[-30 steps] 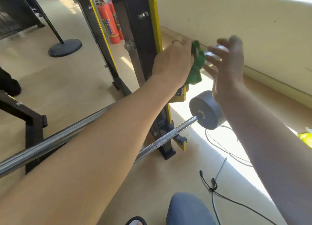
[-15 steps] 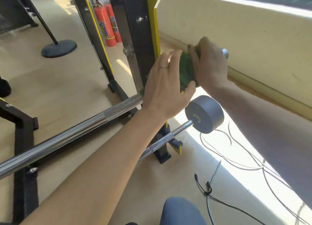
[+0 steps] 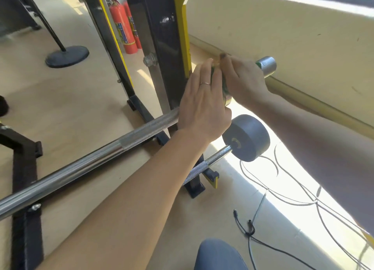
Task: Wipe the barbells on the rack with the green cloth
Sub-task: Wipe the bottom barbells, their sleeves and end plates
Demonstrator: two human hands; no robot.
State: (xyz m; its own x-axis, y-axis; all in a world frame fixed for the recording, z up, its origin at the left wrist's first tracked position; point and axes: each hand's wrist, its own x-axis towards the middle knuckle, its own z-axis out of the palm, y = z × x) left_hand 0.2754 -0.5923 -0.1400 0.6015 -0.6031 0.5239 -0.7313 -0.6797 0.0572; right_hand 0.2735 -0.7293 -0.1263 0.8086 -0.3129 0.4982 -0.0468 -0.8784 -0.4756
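the upper barbell (image 3: 85, 166) ran from the lower left edge up toward the right, a long chrome shaft with smooth, mirror-bright stretches and a band of dull cross-hatched knurling nearer the hands. its thicker sleeve end (image 3: 268, 66) stuck out past the right hand, a matte silver cylinder close to the cream wall (image 3: 293, 37). the green cloth (image 3: 225, 87) was wrapped around the bar between the two hands, and only a thin strip of it showed: dark green, creased, with another sliver of green peeking out at the sleeve. the right hand (image 3: 242, 81) had its fingers curled over the cloth and the bar, gripping both. the left hand (image 3: 202, 105) lay against the bar just beside it with fingers straight and close together, a ring on one finger, pressing flat rather than clasping. a second, lower barbell (image 3: 204, 166) sat below, its shaft chrome and knurled, capped by a grey round weight (image 3: 248, 137) in strong sunlight. both bars sat at the black and yellow rack upright (image 3: 168, 57). red fire extinguishers (image 3: 122, 28) stood behind the rack, a black round stand base (image 3: 67, 56) rested on the tan floor, and thin black cables (image 3: 263, 243) trailed across the floor at lower right.
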